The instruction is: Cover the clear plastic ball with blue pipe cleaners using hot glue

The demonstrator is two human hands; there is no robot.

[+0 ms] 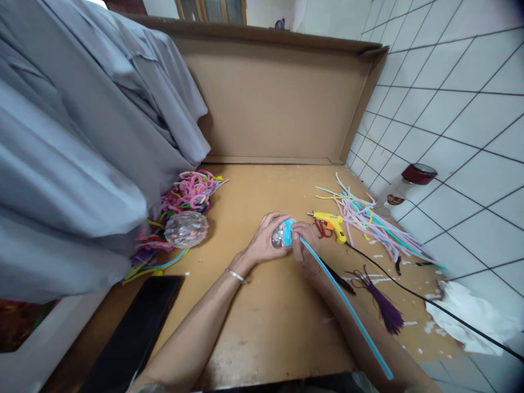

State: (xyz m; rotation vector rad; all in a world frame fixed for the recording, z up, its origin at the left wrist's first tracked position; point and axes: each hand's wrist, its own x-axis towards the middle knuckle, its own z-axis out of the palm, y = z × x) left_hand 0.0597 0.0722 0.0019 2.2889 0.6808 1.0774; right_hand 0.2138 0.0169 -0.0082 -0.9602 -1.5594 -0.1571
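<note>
My left hand is wrapped round a small clear ball with colourful specks, partly covered by light blue bands. At the ball's right side my right hand pinches a light blue pipe cleaner, whose long free end runs down over my right forearm toward the lower right. The fingers hide where the pipe cleaner meets the ball. Just right of my right hand lies a yellow hot glue gun, its nozzle pointing left.
A larger clear ball sits at left beside tangled pipe cleaners. A black phone lies front left. At right are straight pipe cleaners, a jar, purple strands, white tissue and the glue gun's cord.
</note>
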